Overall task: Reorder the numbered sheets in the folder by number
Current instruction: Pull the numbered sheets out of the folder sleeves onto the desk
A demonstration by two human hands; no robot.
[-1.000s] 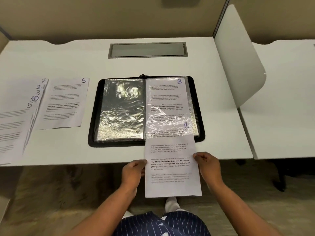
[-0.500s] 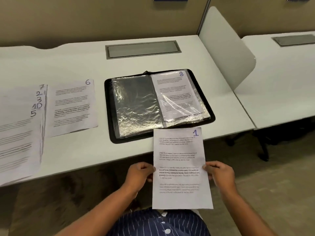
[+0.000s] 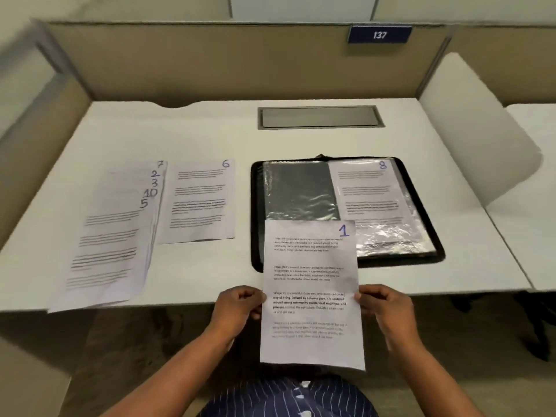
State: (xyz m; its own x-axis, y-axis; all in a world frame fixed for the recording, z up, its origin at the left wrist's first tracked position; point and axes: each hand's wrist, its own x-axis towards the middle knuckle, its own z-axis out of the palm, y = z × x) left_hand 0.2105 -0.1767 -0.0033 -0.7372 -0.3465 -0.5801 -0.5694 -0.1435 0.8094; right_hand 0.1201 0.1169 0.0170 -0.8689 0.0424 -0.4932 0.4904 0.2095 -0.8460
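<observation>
Fingers (image 3: 245, 296) of left hand (image 3: 236, 310) and right hand (image 3: 386, 310): pinching sheet 1 (image 3: 311, 299) by its long edges. Long axis points away, top edge over open display folder (image 3: 255, 212); empty left sleeve (image 3: 301, 194) straight ahead, hands equally near.

One head-worn wide-angle camera looks forward and down from close over the desk's (image 3: 210, 136) near edge toward the partition (image 3: 210, 61).

Sheet 1 (image 3: 311, 296) is held overlapping the open black folder (image 3: 255, 212); sheet 8 (image 3: 373, 200) fills its right sleeve; sheet 6 (image 3: 198, 203) and a fanned stack (image 3: 111, 242) lie left.
</observation>
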